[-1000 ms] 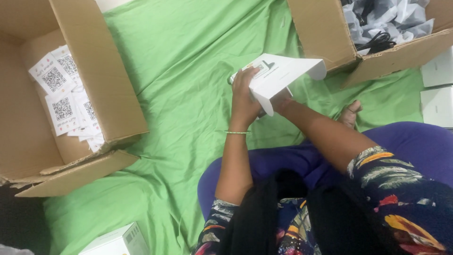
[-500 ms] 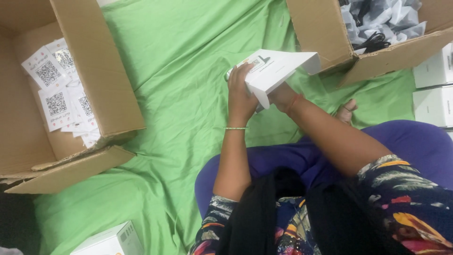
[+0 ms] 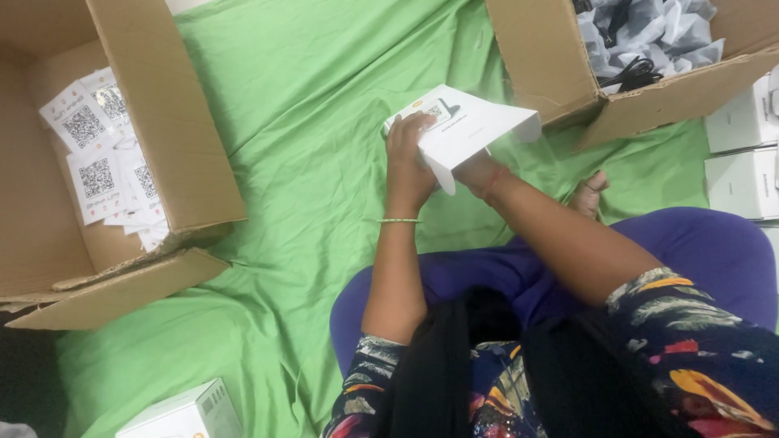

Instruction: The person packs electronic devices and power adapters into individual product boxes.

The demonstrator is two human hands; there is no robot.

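I hold a small white carton box [image 3: 471, 130] with both hands above the green cloth [image 3: 308, 162]. My left hand [image 3: 408, 162] grips its near left side, fingers on a small printed card at the box's top. My right hand [image 3: 475, 172] is mostly hidden under the box and supports it from below; a red thread circles that wrist. A thin green bangle sits on my left wrist.
A large open cardboard box [image 3: 162, 122] at the left holds several white printed cards [image 3: 101, 162]. Another cardboard box [image 3: 568, 73] at the upper right holds grey bags and black cables [image 3: 641, 49]. White boxes [image 3: 742, 154] are stacked at the right edge, one more white box [image 3: 182, 414] lies bottom left.
The white box has stayed in both hands and shifted slightly left and down in view, and its tilt has changed a little. My left fingers now rest over the card on it.
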